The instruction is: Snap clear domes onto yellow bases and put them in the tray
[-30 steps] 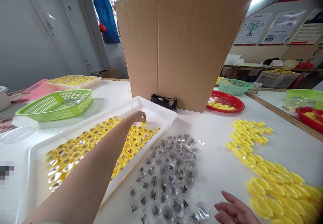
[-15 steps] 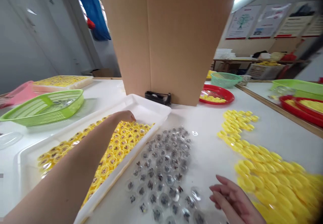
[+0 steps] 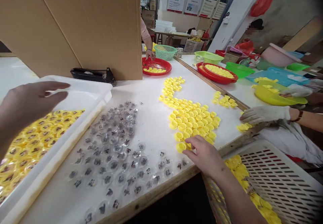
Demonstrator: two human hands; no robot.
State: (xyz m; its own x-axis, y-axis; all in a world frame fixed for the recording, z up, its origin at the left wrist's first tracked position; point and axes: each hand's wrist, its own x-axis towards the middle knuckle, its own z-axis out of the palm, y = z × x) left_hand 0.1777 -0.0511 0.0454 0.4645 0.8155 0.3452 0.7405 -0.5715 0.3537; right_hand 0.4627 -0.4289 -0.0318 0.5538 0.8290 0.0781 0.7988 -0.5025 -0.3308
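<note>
Right hand: our right hand [image 3: 205, 157] lies low on the worktop [image 3: 151, 140], fingers loosely spread, its fingertips at the lower edge of the yellow plastic caps [image 3: 193, 121]. One cap sits just beside the fingertips. We cannot tell whether the hand holds anything.

Left hand: our left hand [image 3: 32, 99] is open wide, fingers stretched, above the white plastic tray [image 3: 97, 94] and holding nothing.

Yellow caps: they lie in a loose, single-layer band across the worktop, rounded and glossy, some overlapping.

Tray: it lies beside the left hand, with rows of yellow caps fitted with clear tops [image 3: 32, 146] packed inside.

Between: clear plastic domes [image 3: 108, 153], each with a dark speck inside, are scattered between the tray and the loose caps.

Around: a cardboard sheet [image 3: 75, 25] stands behind a black tape dispenser [image 3: 93, 75]. A red plastic plate [image 3: 156, 66] holds a few caps.

Nearby: a co-worker's white-gloved hand [image 3: 264, 114] rests at the worktop's far edge, near more caps.
</note>
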